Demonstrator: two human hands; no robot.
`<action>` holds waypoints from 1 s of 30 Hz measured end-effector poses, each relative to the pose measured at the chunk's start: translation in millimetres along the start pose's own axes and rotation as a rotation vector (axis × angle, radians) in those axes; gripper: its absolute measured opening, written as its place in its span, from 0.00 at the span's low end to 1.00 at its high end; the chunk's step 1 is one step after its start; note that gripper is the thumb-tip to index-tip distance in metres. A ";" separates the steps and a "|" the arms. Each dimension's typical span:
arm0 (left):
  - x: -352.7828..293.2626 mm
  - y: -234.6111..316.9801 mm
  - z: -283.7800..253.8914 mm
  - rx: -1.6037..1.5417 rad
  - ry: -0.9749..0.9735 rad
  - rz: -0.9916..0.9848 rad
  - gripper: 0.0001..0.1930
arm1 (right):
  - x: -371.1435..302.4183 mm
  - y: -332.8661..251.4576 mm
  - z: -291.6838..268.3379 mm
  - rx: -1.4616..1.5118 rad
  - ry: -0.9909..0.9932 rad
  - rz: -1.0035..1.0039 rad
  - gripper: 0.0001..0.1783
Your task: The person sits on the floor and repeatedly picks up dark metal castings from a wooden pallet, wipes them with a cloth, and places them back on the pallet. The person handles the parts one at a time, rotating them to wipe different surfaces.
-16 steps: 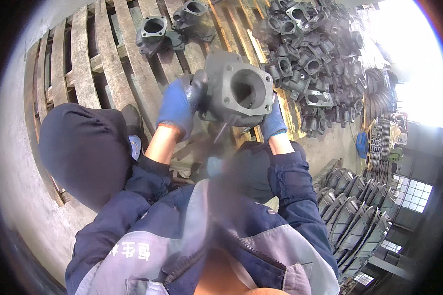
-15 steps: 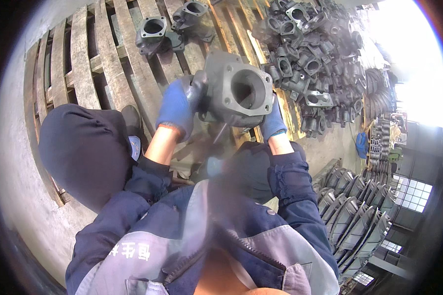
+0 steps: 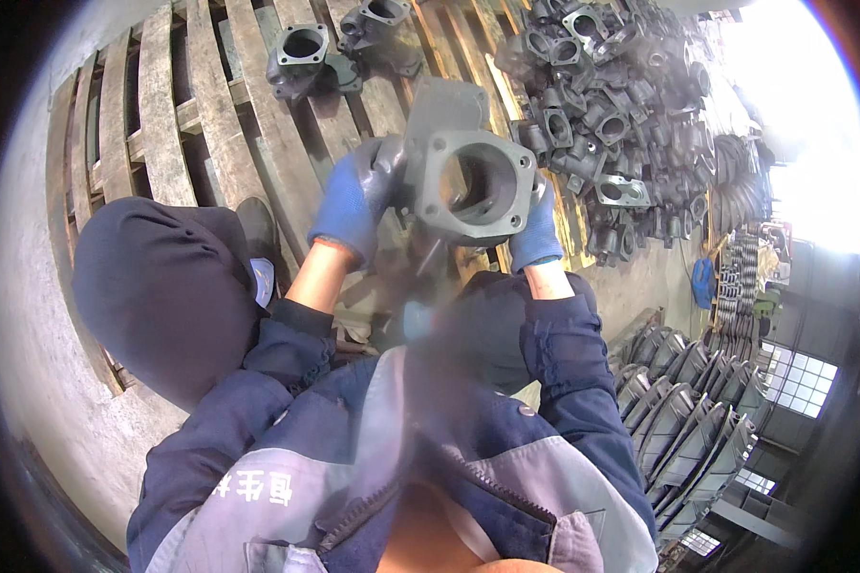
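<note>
Flanged casting (image 3: 432,180), held between my left grip (image 3: 354,201) and right grip (image 3: 537,229), apparently for balance, its bore (image 3: 495,186) uncovered; wooden pallet (image 3: 162,115) beyond.

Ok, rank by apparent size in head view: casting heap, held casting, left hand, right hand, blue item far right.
1. Casting heap
2. Held casting
3. Left hand
4. Right hand, partly hidden
5. Blue item
Apparent only: the held casting looks nearer than the heap.
</note>
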State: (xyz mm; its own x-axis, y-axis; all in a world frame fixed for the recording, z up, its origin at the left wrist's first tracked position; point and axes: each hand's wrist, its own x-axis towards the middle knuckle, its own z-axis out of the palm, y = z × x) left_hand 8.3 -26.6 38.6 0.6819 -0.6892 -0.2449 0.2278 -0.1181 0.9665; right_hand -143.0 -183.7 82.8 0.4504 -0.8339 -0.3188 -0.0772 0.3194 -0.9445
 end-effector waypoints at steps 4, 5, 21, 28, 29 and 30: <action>-6.5 7.4 5.8 0.049 0.035 0.171 0.21 | 3.0 -5.4 -2.4 0.353 -0.057 0.196 0.12; -6.4 8.3 6.8 0.096 0.067 0.282 0.21 | 5.0 -4.9 -4.0 0.361 -0.086 0.192 0.12; -9.9 11.2 9.1 0.042 0.080 0.248 0.22 | 13.5 -8.9 0.0 0.247 0.020 0.196 0.15; -5.8 -2.3 5.0 0.185 0.036 0.416 0.23 | 15.6 -3.0 -6.1 0.153 -0.009 0.137 0.19; -4.1 -4.4 4.3 0.101 0.008 0.264 0.24 | 14.4 -2.7 -7.0 0.123 -0.008 0.085 0.15; -3.8 -6.8 4.7 0.007 -0.005 0.156 0.24 | 13.4 -2.8 -6.8 0.112 0.000 0.091 0.14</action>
State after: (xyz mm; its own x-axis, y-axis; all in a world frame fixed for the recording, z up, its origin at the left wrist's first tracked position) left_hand 0.9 -26.6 33.3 0.7053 -0.7029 -0.0918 0.1151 -0.0143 0.9932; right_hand -142.8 -198.8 80.6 0.4457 -0.7993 -0.4030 -0.0177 0.4423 -0.8967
